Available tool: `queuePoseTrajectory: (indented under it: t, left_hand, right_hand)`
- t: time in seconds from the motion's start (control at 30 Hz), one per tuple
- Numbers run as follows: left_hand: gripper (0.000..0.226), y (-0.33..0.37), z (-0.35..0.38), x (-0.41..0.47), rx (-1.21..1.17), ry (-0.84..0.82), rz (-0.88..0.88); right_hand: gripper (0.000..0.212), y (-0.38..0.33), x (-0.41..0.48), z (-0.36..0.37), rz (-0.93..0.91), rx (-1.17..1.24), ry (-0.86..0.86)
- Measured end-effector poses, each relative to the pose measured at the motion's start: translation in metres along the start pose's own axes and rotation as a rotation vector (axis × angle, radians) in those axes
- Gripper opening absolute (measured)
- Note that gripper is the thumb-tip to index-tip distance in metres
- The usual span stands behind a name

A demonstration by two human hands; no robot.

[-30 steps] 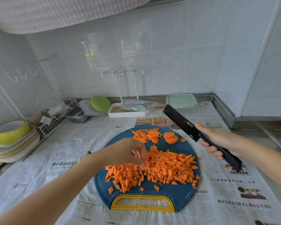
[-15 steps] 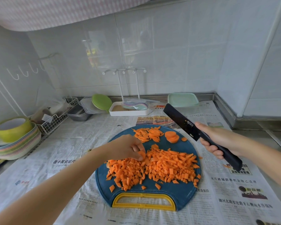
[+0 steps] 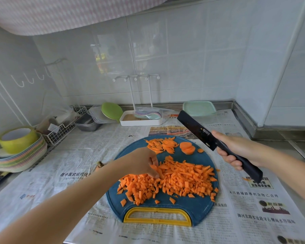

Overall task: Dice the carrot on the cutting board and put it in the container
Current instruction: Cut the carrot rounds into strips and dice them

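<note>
A round dark-blue plastic cutting board [image 3: 192, 208] with a yellow handle lies on newspaper sheets [image 3: 77, 155]. A heap of cut orange carrot [image 3: 176, 182] (dice at the left, sticks at the right) covers its middle. A short stack of round carrot slices [image 3: 187, 147] lies at the far edge. The left hand [image 3: 141, 161] rests on the heap, fingers bent, pinching a few pieces against the thumb. The right hand [image 3: 236, 148] grips a black rectangular-bladed knife [image 3: 195, 129], held above the board's right edge with the blade pointing away and to the left. A pale-green lidded container [image 3: 199, 108] stands near the back wall.
</note>
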State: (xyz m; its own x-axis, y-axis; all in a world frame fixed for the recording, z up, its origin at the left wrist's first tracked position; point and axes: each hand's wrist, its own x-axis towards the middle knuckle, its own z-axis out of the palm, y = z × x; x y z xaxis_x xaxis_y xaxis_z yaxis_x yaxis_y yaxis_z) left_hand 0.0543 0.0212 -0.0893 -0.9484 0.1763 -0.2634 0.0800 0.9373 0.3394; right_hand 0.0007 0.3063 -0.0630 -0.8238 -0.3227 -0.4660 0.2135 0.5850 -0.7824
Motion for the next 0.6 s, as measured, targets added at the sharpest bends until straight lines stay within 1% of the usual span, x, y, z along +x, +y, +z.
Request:
queuePoseTrajectory:
  t: [0.1,0.17,0.23,0.37,0.47,0.6]
  left_hand:
    - [0.035,-0.005,-0.01,-0.006,-0.084,-0.005,-0.021]
    - [0.029,-0.011,-0.022,-0.008,-0.127,0.007,-0.021]
    - [0.02,-0.015,-0.033,-0.009,-0.085,0.008,-0.03]
    - [0.028,-0.015,-0.044,-0.007,-0.004,-0.033,-0.05]
    - [0.034,-0.021,-0.048,-0.005,-0.058,-0.028,-0.075]
    - [0.026,-0.035,-0.04,-0.001,-0.095,-0.06,-0.095]
  right_hand:
    - [0.068,-0.001,0.0,-0.001,-0.01,-0.003,-0.006]
    - [0.067,-0.001,0.001,-0.002,-0.014,-0.004,-0.007]
    - [0.067,-0.002,0.002,-0.002,-0.014,-0.001,-0.005]
    - [0.067,-0.001,0.003,-0.001,-0.017,-0.006,-0.002]
    - [0.068,0.0,0.004,-0.002,-0.026,-0.009,-0.002]
    - [0.068,0.001,0.005,-0.003,-0.03,-0.006,-0.006]
